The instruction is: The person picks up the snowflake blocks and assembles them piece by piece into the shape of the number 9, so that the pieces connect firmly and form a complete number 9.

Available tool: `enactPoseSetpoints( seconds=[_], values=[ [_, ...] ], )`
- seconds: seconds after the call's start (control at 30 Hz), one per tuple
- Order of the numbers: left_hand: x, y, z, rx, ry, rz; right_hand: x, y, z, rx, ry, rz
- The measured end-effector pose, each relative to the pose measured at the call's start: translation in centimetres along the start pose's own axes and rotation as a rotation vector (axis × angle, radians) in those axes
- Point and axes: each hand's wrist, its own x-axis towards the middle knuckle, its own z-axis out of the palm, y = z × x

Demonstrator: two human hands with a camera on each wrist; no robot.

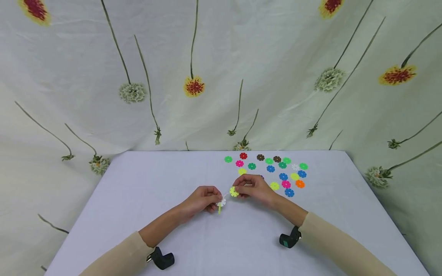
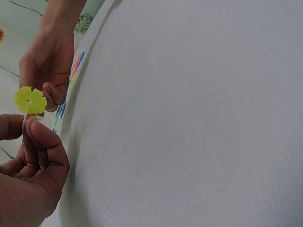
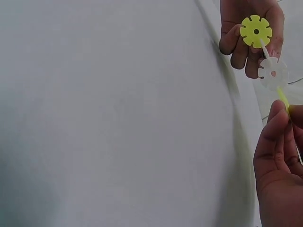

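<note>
Notched plastic discs, two yellow and two white, are joined edge to edge in a short chain between the hands. My left hand (image 1: 202, 200) pinches a white disc (image 1: 223, 202) between thumb and finger. Below it hangs a yellow disc (image 3: 255, 31), edge-on in the head view but face-on in the right wrist view. At the chain's other end, my right hand (image 1: 253, 188) pinches a yellow disc (image 1: 234, 191) by its edge. The second white disc (image 3: 273, 74) links the two held ones. Both hands are above the white table, fingertips close together.
Several loose discs lie scattered at the back right of the table (image 1: 155, 176), among them an orange disc (image 1: 300, 184), a blue disc (image 1: 289, 193) and a red disc (image 1: 243, 156). A flower-printed curtain (image 1: 221, 46) hangs behind the table. Black wrist cameras sit at both sleeves.
</note>
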Motion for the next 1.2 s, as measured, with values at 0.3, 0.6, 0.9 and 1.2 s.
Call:
enactPoseSetpoints(
  seconds=[0.3, 0.6, 0.9, 1.2],
  values=[
    [0.0, 0.1, 0.2, 0.024, 0.006, 0.001, 0.1, 0.2, 0.4, -0.012, -0.017, -0.002],
    [-0.1, -0.1, 1.2, 0.092, 0.037, 0.041, -0.3, 0.5, 0.4, 0.003, -0.017, 0.001],
    [0.1, 0.0, 2.1, 0.123, 0.069, 0.075, -0.7, 0.8, 0.4, 0.018, 0.006, 0.016],
    [0.6, 0.0, 2.9, 0.111, 0.05, 0.065, -1.1, 0.9, 0.2, -0.02, 0.006, -0.037]
  ],
)
